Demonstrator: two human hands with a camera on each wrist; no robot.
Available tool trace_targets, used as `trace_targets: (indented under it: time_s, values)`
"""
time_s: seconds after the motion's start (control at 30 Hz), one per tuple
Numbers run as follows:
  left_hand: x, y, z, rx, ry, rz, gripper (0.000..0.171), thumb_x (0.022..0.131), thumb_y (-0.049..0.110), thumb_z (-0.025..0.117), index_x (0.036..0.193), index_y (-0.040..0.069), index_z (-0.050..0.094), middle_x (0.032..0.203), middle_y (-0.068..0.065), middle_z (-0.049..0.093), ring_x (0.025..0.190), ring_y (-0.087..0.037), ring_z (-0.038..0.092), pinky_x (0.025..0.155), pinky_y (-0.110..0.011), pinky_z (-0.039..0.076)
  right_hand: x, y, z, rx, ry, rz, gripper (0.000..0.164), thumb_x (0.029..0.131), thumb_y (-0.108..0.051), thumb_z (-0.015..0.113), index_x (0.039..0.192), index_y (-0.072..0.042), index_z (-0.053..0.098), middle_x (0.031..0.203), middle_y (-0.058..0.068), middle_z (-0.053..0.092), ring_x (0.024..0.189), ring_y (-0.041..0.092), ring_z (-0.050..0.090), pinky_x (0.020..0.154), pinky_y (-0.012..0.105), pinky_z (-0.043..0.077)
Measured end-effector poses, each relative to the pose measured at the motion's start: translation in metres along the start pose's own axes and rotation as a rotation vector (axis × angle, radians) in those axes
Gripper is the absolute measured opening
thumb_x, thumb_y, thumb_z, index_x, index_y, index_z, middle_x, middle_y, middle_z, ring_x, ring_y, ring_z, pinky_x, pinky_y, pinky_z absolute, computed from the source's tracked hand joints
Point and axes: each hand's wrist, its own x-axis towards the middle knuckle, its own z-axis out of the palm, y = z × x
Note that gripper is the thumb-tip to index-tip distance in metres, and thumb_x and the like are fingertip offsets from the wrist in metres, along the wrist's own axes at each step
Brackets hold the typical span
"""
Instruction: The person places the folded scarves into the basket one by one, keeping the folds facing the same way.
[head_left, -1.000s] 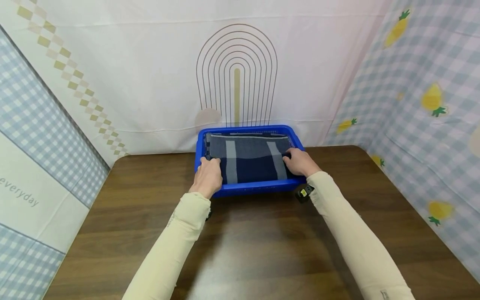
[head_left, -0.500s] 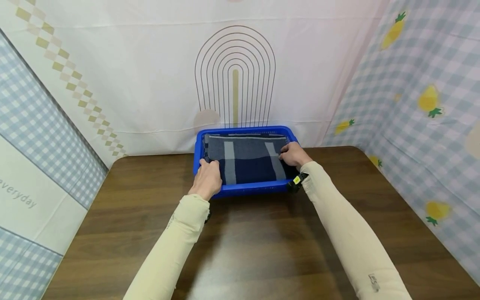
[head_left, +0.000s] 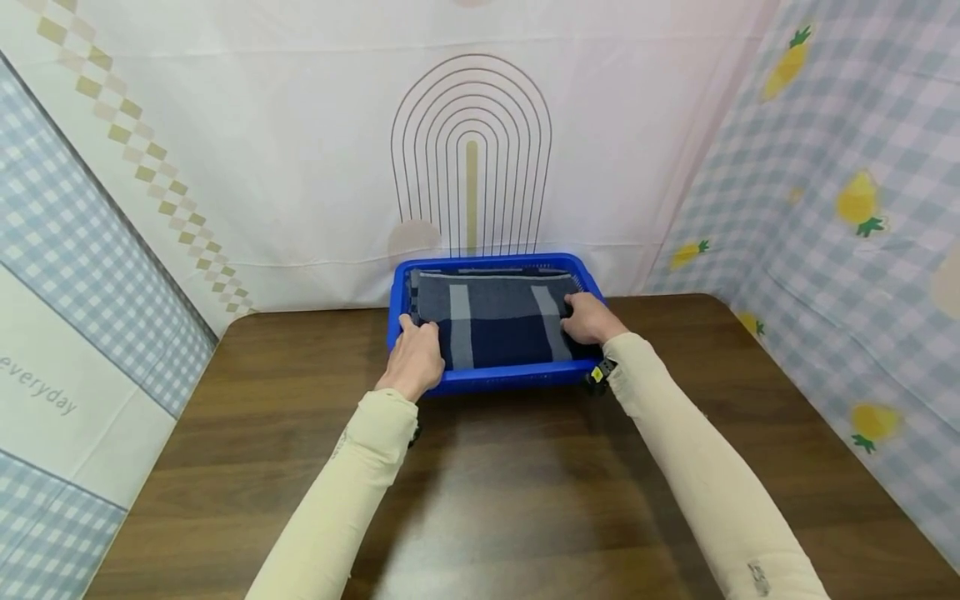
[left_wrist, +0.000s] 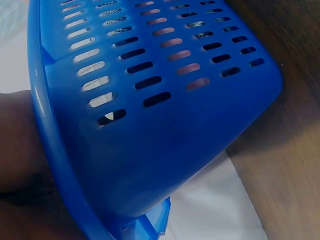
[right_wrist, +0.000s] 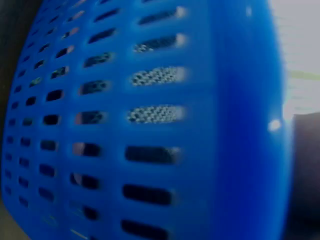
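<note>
A folded cloth (head_left: pixel 510 321) in navy and grey checks lies in a blue plastic basket (head_left: pixel 525 377) at the table's far edge. My left hand (head_left: pixel 415 354) reaches over the basket's front left corner, its fingers curled at the cloth's left edge, the fingertips hidden. On the other side my right hand (head_left: pixel 590 319) pinches the cloth's right edge. In the left wrist view the slotted basket wall (left_wrist: pixel 165 140) fills most of the picture, with the hand beyond the rim. Patterned and pinkish bits show through the slots of the basket wall (right_wrist: pixel 200 175) in the right wrist view.
The basket stands on a brown wooden table (head_left: pixel 480 500), close to a white curtain (head_left: pixel 315 167) printed with arches. A checked curtain (head_left: pixel 825 250) with yellow fruit hangs on the right, and another checked curtain (head_left: pixel 82 175) hangs on the left.
My right hand lifted slightly inward over the cloth half a second ago and has come back down to its right edge. My left hand and the basket have stayed put.
</note>
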Motion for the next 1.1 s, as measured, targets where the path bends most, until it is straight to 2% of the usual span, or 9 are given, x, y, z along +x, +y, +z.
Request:
trace_targets:
  time_s: [0.1,0.23,0.3,0.37,0.5,0.67,0.8,0.93,1.1]
  values:
    - [-0.001,0.001,0.001,-0.015,0.027,0.005,0.020,0.098,0.002,0.056,0.113,-0.007,0.066,0.146,-0.033,0.030,0.097,-0.040,0.062,0.084,-0.047,0.057,-0.009,-0.003,0.000,-0.020,0.057,-0.004,0.061,0.100,-0.006,0.049,0.155,0.011,0.030,0.163,0.033,0.025,0.152,0.045,0.024,0.121,0.055,0.032]
    - [-0.006,0.004,0.003,0.005,0.078,0.040,0.018,0.101,0.007,0.055,0.102,-0.005,0.068,0.151,-0.033,0.031,0.121,-0.047,0.049,0.090,-0.051,0.056,-0.027,-0.010,0.002,-0.075,0.107,-0.024,0.061,0.099,-0.005,0.051,0.155,0.011,0.031,0.167,0.033,0.008,0.157,0.047,0.003,0.126,0.057,0.018]
    - [-0.008,0.007,0.002,0.044,0.088,0.068,0.026,0.104,0.013,0.054,0.109,-0.008,0.069,0.152,-0.034,0.034,0.133,-0.049,0.040,0.100,-0.052,0.053,-0.033,-0.013,0.003,-0.093,0.092,-0.042,0.061,0.103,-0.010,0.050,0.156,0.009,0.028,0.168,0.031,0.002,0.157,0.047,-0.004,0.126,0.059,0.013]
    - [-0.010,0.009,0.002,0.083,0.078,0.098,0.038,0.106,0.020,0.052,0.126,-0.011,0.063,0.155,-0.035,0.033,0.145,-0.049,0.031,0.114,-0.053,0.042,-0.038,-0.016,0.005,-0.098,0.051,-0.055,0.062,0.107,-0.020,0.048,0.158,0.007,0.024,0.169,0.028,-0.002,0.157,0.046,-0.006,0.126,0.060,0.011]
    - [-0.013,0.010,0.000,0.097,-0.035,0.133,0.063,0.110,0.035,0.040,0.153,-0.011,0.035,0.168,-0.029,0.014,0.159,-0.040,0.008,0.129,-0.050,0.015,-0.043,-0.019,0.012,-0.098,-0.055,-0.065,0.070,0.111,-0.037,0.038,0.160,0.006,0.012,0.169,0.026,-0.004,0.157,0.045,-0.004,0.127,0.059,0.009]
    - [-0.015,0.006,0.000,0.087,-0.225,0.094,0.071,0.111,0.046,0.025,0.160,-0.006,0.016,0.171,-0.020,0.003,0.160,-0.033,0.002,0.130,-0.046,0.012,-0.043,-0.016,0.019,-0.083,-0.138,-0.069,0.075,0.111,-0.047,0.026,0.160,0.005,0.002,0.169,0.026,-0.010,0.157,0.044,-0.009,0.127,0.058,0.004]
    - [-0.017,0.005,-0.001,0.115,-0.250,0.089,0.074,0.111,0.048,0.023,0.160,-0.007,0.014,0.171,-0.021,0.003,0.160,-0.034,0.003,0.130,-0.046,0.014,-0.047,-0.014,0.019,-0.070,-0.137,-0.072,0.076,0.111,-0.050,0.021,0.161,0.005,0.004,0.168,0.027,-0.008,0.157,0.045,-0.008,0.127,0.059,0.003]
    - [-0.021,0.001,-0.004,0.106,-0.189,0.144,0.073,0.111,0.048,0.021,0.159,-0.006,0.019,0.170,-0.023,0.005,0.160,-0.035,0.002,0.129,-0.049,0.014,-0.054,-0.013,0.015,-0.061,-0.063,-0.103,0.074,0.111,-0.050,0.019,0.161,0.003,0.012,0.169,0.027,0.000,0.157,0.046,-0.004,0.126,0.060,0.005]
    - [-0.025,-0.013,-0.009,0.045,0.061,0.245,0.074,0.110,0.054,0.016,0.160,0.001,0.026,0.170,-0.021,0.009,0.160,-0.034,-0.008,0.129,-0.055,0.005,-0.067,-0.006,0.004,-0.050,0.102,-0.146,0.077,0.108,-0.058,0.016,0.162,-0.003,0.016,0.171,0.021,-0.001,0.158,0.041,-0.009,0.126,0.062,0.003]
